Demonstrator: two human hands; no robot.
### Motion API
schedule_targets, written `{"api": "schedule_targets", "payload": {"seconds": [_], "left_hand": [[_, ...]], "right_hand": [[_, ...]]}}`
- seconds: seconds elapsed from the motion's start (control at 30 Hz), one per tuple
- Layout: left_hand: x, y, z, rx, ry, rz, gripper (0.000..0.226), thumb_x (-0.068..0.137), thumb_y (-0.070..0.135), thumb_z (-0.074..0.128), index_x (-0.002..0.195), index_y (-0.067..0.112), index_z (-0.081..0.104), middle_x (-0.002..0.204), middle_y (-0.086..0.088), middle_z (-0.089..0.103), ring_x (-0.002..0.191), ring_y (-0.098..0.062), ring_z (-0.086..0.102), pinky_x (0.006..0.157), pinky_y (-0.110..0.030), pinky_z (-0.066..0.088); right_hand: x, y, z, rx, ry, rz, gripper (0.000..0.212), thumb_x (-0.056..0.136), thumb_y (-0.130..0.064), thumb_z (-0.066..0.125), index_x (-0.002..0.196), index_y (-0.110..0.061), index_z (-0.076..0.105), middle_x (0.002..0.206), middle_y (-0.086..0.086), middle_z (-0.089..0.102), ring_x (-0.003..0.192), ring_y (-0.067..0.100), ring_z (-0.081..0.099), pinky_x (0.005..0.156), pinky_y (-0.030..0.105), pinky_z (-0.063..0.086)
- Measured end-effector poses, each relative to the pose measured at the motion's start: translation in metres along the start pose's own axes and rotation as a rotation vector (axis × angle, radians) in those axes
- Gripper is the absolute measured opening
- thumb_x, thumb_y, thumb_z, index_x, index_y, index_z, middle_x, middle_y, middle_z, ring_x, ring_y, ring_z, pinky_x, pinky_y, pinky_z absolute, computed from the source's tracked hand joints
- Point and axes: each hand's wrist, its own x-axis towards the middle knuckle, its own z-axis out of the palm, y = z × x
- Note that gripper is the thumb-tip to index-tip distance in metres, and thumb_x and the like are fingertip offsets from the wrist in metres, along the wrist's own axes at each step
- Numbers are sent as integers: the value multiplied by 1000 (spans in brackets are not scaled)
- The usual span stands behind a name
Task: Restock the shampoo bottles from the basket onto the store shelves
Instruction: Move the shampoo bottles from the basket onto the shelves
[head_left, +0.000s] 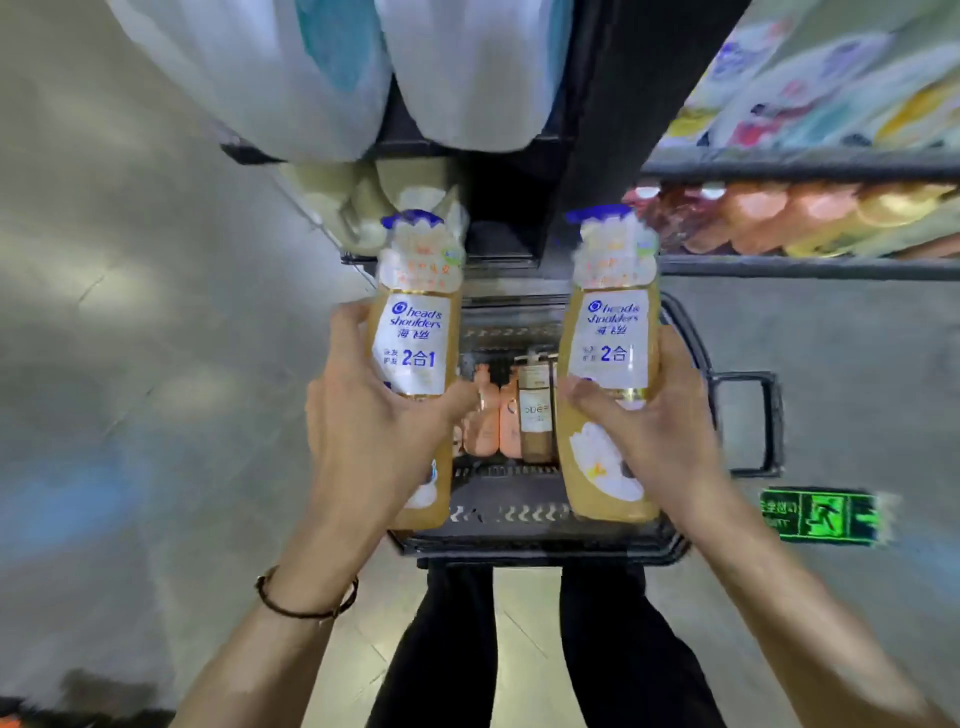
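Left hand (374, 415): fingers and thumb are curled round the lower body of an amber Head & Shoulders shampoo bottle (415, 343), thumb across the front below the label. The bottle stands upright, blue cap at the far end, label facing the camera. A dark cord bracelet (306, 597) sits on this wrist.

Right hand (649, 426): it grips a second Head & Shoulders bottle (613, 338) of the same kind at mid-body, thumb across the front and fingers wrapped behind. This bottle is also upright, with its label facing the camera.

The two bottles are held side by side, apart from each other, above a black shopping basket (545, 545) on the floor between the person's feet and the shelving. Its handle (748, 423) lies out to the right.

Inside the basket, seen through the gap between the held bottles: peach-coloured bottles (488, 426) and, just to their right, a brown pump bottle (535, 410) with a white label.

Store shelves (800, 267) run along the right side. The lower shelf carries a row of orange and peach containers (779, 213), too blurred to identify, though they appear to be bottles. Large white bottles (467, 78) fill the far top of the view.

A green exit sign (821, 517) is fixed to the grey floor, right of the basket. The person's dark trousers (452, 649) show at the near edge.
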Motion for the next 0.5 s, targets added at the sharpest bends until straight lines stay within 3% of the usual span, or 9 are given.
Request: {"api": "schedule_targets", "payload": {"seconds": [0.1,0.17,0.23,0.3,0.37,0.43,0.5], "left_hand": [[-26,69,-53,-50,4,55,63,66,27,84,112,34,42,74,19,68,38,-17,59,47,-47,56],[-44,111,-94,-56,43,111,64,67,26,86,111,36,41,73,33,65,44,-7,60,51,-32,57],[-63,154,-138,-89,75,168,65,67,28,88,110,38,41,73,44,60,62,6,62,52,-9,43],[-84,196,-182,-144,82,206,65,68,33,89,109,41,40,74,45,60,69,12,61,56,-10,40],[-104,237,-222,-197,87,263,63,67,32,89,109,42,43,77,38,64,67,6,64,54,-18,47],[-122,271,-255,-261,84,331,63,66,28,89,112,44,48,81,36,67,67,1,67,53,-18,49],[-140,303,-284,-301,94,428,63,66,30,89,113,44,50,86,36,67,70,3,67,64,-27,55]], "right_hand": [[-47,-96,-22,35,28,-89,44,83,-14,81,120,-17,57,82,-7,71,54,-3,61,48,7,41],[-82,-155,-37,37,41,-155,50,83,-20,82,125,-15,56,89,-5,73,64,0,66,55,11,47],[-117,-211,-51,34,84,-212,49,81,-27,84,121,-22,56,96,-4,74,77,6,71,63,18,52],[-153,-265,-62,44,147,-260,46,77,-27,85,114,-24,56,93,-5,74,72,6,69,60,19,50],[-188,-316,-71,61,188,-341,43,76,-24,85,108,-21,57,87,-7,75,70,6,70,62,22,53],[-221,-358,-78,84,232,-383,48,70,-32,86,107,-23,57,91,-3,76,76,13,73,69,38,59],[-251,-394,-83,127,259,-430,48,70,-31,87,108,-22,58,92,0,76,78,19,74,73,49,61]]}}
